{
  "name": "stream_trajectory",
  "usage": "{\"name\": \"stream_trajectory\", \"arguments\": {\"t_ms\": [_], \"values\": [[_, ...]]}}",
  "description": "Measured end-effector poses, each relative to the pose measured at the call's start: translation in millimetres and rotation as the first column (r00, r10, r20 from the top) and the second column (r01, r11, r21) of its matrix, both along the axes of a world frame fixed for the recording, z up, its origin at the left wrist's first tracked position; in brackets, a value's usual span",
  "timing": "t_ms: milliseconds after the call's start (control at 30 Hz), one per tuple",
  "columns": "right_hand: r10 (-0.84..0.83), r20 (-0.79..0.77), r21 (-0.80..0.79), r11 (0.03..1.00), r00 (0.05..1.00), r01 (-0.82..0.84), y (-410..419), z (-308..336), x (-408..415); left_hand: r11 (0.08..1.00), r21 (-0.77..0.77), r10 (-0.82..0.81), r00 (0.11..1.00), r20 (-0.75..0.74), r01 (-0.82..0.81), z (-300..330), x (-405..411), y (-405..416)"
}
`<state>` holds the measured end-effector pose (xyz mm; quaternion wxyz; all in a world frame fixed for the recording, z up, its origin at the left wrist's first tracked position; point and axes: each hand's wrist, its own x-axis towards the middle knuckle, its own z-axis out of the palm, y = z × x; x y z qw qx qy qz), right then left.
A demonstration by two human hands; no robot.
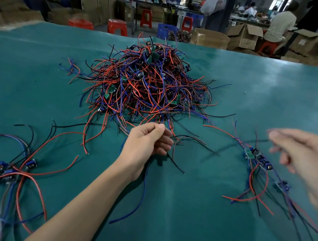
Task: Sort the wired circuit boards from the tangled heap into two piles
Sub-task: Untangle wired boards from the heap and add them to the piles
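On the green mat [182, 214] the tangled heap [149, 82] of red, blue and black wired boards sits at the far centre. The left hand [147, 141] lies at the heap's near edge, fingers curled around a few thin wires [180, 139] that trail out to its right. The right hand [307, 158] hangs above the right pile [261, 164] (a few boards with leads splayed toward the near edge); it is badly blurred, fingers seemingly loose, and whether it grasps anything cannot be told. The left pile [5, 173] lies near the left edge, well apart from the heap.
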<state>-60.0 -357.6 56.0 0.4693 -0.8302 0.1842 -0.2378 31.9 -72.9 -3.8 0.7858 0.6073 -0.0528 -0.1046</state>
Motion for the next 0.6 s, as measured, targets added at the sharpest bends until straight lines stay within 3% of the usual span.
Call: {"name": "stream_trajectory", "arguments": {"t_ms": [67, 100, 167, 267, 400, 467, 533, 600], "values": [[0.023, -0.43, -0.295, 0.941, 0.903, -0.164, -8, 12, -2, 0.998, 0.051, -0.028, 0.999, 0.024, 0.027, -1, -1, -3], [-0.029, -0.543, -0.393, 0.892, 0.839, -0.223, -6, 18, 2, 0.998, 0.057, -0.032, 0.999, 0.022, 0.031, -1, -1, -2], [-0.079, -0.493, -0.486, 0.851, 0.866, -0.199, 9, 32, 19, 0.998, 0.049, -0.033, 0.999, 0.013, 0.032, 0, 0, -1], [0.09, -0.316, -0.53, 0.809, 0.944, -0.255, 47, 41, 67, 0.997, 0.067, -0.042, 0.999, 0.012, 0.041, 1, -1, -2], [0.323, -0.415, -0.533, 0.672, 0.851, -0.515, 108, 27, 133, 0.997, 0.058, -0.044, 0.999, 0.002, 0.044, 1, 0, -2], [0.305, -0.477, -0.544, 0.635, 0.825, -0.549, 126, 7, 159, 0.997, 0.061, -0.04, 0.999, 0.006, 0.039, 1, 1, -2], [0.242, -0.528, -0.51, 0.675, 0.814, -0.532, 134, -13, 173, 0.997, 0.068, -0.038, 0.999, 0.011, 0.037, 1, 1, -3], [0.213, -0.484, -0.46, 0.763, 0.849, -0.453, 133, -26, 177, 0.997, 0.071, -0.042, 0.999, 0.011, 0.041, 1, 1, -3]]}}
